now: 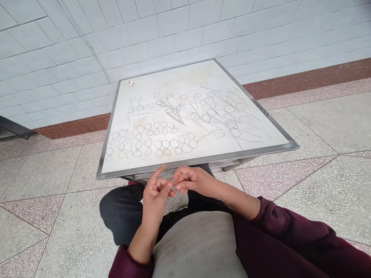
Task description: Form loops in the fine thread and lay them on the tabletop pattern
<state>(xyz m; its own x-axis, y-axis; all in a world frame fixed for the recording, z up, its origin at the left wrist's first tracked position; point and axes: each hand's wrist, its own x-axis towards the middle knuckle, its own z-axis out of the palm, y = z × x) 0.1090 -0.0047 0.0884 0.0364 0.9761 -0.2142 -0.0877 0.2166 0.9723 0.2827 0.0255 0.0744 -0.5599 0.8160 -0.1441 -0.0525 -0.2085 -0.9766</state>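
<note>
My left hand (pixel 158 193) and my right hand (pixel 193 180) meet just in front of the table's near edge, above my lap. Thumb and fingers of each are pinched around a thin wire (pixel 174 187), whose shape is hard to make out. On the white tabletop (pixel 162 85), wire pieces twisted into figure-eights (pixel 148 146) lie in rows at the near left. Looped wires with long loose tails (pixel 213 112) are spread over the right, and a tangled bunch of them (pixel 175 112) lies at the middle.
A small white and red object (pixel 131 83) sits at the table's far left corner. The table has a grey metal rim (pixel 197 160). Behind it stands a white tiled wall (pixel 174 23). My legs are under the near edge, above a speckled floor (pixel 78 231).
</note>
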